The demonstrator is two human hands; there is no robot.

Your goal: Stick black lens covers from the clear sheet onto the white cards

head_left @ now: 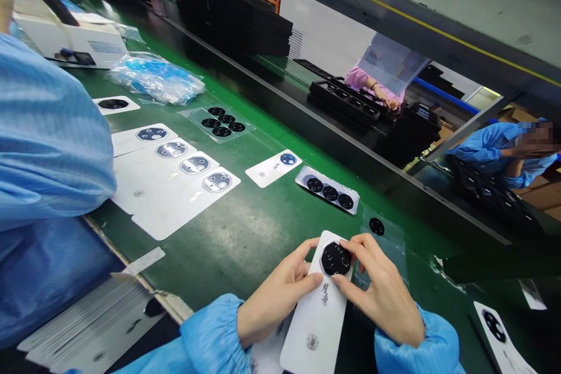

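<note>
Holding a long white panel with rounded corners [313, 321] over the near side of a glossy dark green bench [245, 228], with the left grip [280, 289] closed on its left edge. Pinching a flat black octagonal piece [336, 258] by its rim between thumb and forefinger of the right grip [383, 283], against the panel's upper end. Facing, just beyond, a clear film sheet [394, 251] bearing another black piece, then a pale rectangular block [302, 176] carrying three in a row. Catching dull light across the bench's middle. Having, farther left, a lone white panel with a blue round end [269, 174], overlapping white panels with silver round ends [170, 196] and a crumpled clear plastic bag with blue contents [155, 79]. Sharing the bench with a co-worker's blue sleeve [52, 128] at far left. Looking across at black racks [344, 102], a person in pink [357, 76] and a person in blue [482, 143], beneath a grey overhead shelf with a yellow stripe [421, 6].
</note>
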